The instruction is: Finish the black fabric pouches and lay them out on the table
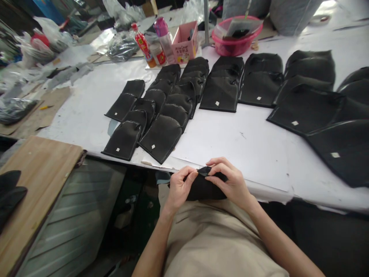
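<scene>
A black, leather-like piece (205,189) hangs between my hands at the table's front edge, over my lap. My left hand (182,185) pinches its upper edge between thumb and fingers. On the other side, my right hand (229,180) grips the same edge, and a small fold stands up between the fingertips. My palms hide part of the piece. Beyond my hands, overlapping black pieces (163,134) lie in rows on the white-covered table (225,134). Several carry a small white square mark near the lower edge.
At the back stand a red-labelled bottle (142,44), a purple-capped bottle (165,38), a pink box (186,42) and a pink basin (235,44). Larger black pieces (340,148) lie at right. A wooden board (37,184) is at left, and plastic bags (37,50) lie far left.
</scene>
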The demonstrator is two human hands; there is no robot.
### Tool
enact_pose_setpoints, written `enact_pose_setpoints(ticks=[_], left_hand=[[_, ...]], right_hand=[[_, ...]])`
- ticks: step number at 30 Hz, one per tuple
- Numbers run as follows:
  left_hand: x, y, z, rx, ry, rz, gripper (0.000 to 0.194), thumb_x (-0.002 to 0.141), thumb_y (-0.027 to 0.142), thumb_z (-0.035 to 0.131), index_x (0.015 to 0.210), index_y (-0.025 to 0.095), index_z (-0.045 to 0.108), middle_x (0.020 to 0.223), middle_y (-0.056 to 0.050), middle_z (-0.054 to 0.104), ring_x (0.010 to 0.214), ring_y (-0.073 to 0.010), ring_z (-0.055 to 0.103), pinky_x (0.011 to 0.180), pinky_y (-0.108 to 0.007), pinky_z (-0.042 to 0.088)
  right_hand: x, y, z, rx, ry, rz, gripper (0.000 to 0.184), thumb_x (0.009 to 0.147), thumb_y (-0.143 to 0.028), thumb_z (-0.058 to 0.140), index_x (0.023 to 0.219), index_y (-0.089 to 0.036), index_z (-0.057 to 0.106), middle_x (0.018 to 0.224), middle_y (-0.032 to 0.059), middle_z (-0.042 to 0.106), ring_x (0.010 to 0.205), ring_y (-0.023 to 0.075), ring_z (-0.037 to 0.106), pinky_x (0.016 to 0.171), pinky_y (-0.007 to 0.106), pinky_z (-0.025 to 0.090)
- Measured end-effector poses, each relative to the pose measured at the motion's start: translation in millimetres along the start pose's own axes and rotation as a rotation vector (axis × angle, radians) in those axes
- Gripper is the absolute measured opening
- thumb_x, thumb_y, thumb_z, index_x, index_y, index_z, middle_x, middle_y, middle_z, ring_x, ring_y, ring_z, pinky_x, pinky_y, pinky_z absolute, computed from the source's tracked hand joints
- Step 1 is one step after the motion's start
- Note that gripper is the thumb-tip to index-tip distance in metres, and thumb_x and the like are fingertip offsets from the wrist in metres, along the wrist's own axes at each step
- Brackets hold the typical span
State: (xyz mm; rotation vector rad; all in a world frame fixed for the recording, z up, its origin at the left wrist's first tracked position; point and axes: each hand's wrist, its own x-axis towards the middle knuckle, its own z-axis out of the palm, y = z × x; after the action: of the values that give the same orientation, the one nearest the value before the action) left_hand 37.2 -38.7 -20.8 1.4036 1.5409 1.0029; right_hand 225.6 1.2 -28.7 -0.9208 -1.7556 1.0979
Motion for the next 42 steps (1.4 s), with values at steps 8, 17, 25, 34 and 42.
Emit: enact_pose_setpoints(ticks=[8,17,25,34,42], left_hand=[[12.3,9.6,3.4,-0.176,-0.109,-0.147,0.034,0.091,0.044,0.056,0.076,0.015,0.065,0.069,0.0,0.059,0.064,-0.0113,0.05,0.06,-0.021,0.038],[16.2,11.0,6.0,-0.484,-0.187,-0.361,0.02,0.078,0.03,0.071,0.076,0.014,0.06,0.069,0.003,0.056,0.059,-0.0063,0.046,0.057,-0.017,0.036],[16.2,9.8,7.7,-0.483,-0.211,-0.349,0.015,0.079,0.027,0.067,0.08,0.014,0.059,0.071,0.002,0.054,0.061,-0.0069,0.045,0.058,-0.018,0.036],[15.7,17.0,16.5,-0.248,-0.193,-0.241,0.008,0.079,0.019,0.059,0.074,0.015,0.053,0.065,0.005,0.047,0.056,-0.0064,0.04,0.053,-0.017,0.031],[14.8,20.3,19.2,-0.175,-0.176,-0.197,0.01,0.078,0.021,0.059,0.072,0.016,0.052,0.063,0.005,0.048,0.054,-0.0064,0.039,0.05,-0.018,0.031]], right_hand=[[1.0,-0.3,2.0,0.011,-0.034,-0.064,0.01,0.088,-0.018,0.065,0.082,-0.025,0.067,0.108,0.007,0.06,0.099,0.0213,0.061,0.083,0.035,0.053],[-0.7,5.0,3.9,0.052,-0.074,-0.11,0.008,0.088,-0.015,0.064,0.085,-0.022,0.066,0.11,0.0068,0.058,0.099,0.0193,0.062,0.085,0.033,0.052],[2.0,1.7,-1.4,0.093,-0.078,-0.04,0.009,0.085,-0.014,0.069,0.083,-0.021,0.065,0.105,0.0053,0.06,0.099,0.0184,0.061,0.088,0.032,0.049],[11.8,-2.4,-8.7,0.298,-0.146,0.422,0.019,0.082,-0.027,0.068,0.095,-0.019,0.059,0.081,0.0006,0.063,0.074,0.0137,0.061,0.065,0.025,0.049],[18.6,-10.3,-9.2,0.349,-0.151,0.519,0.025,0.068,-0.014,0.061,0.093,-0.017,0.058,0.079,0.0003,0.063,0.072,0.0128,0.059,0.065,0.025,0.045]])
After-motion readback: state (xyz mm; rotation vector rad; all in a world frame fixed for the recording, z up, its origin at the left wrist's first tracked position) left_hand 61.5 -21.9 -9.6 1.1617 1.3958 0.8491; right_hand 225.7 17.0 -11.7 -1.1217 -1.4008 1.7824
